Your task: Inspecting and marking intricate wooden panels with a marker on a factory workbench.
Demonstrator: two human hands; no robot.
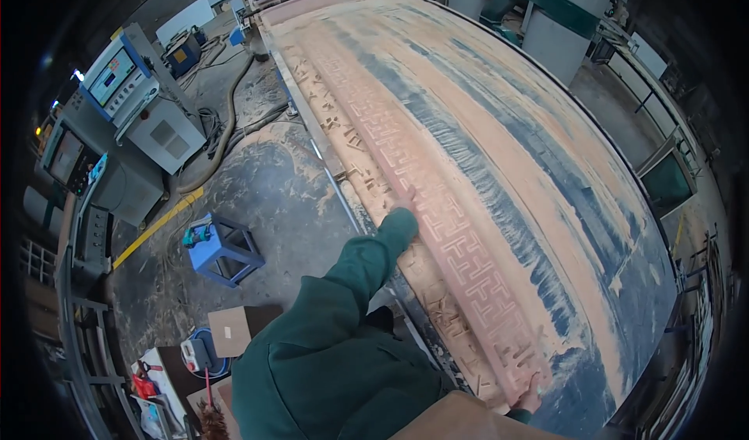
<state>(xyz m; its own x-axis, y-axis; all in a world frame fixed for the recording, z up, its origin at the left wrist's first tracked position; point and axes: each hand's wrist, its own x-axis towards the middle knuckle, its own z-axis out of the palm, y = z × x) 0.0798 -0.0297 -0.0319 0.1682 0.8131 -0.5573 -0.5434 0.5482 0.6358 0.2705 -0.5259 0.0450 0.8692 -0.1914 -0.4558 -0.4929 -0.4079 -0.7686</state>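
A long, narrow pinkish fretwork panel, cut with an interlocking geometric pattern and dusted with sawdust, lies along the near edge of a large machine bed. My left hand reaches out and holds the panel's near long edge about midway along. At the panel's closest end, low on the right, my right hand grips the corner, with its fingers over the edge. Small wooden offcuts are scattered in the dust between the panel and the rim of the bed. The undersides of both hands are hidden.
Left of the bed stand a blue stool with a power tool on it, a cardboard box and control cabinets. A thick hose snakes across the floor. Thick sawdust streaks cover the bed. A large grey cylinder stands beyond it.
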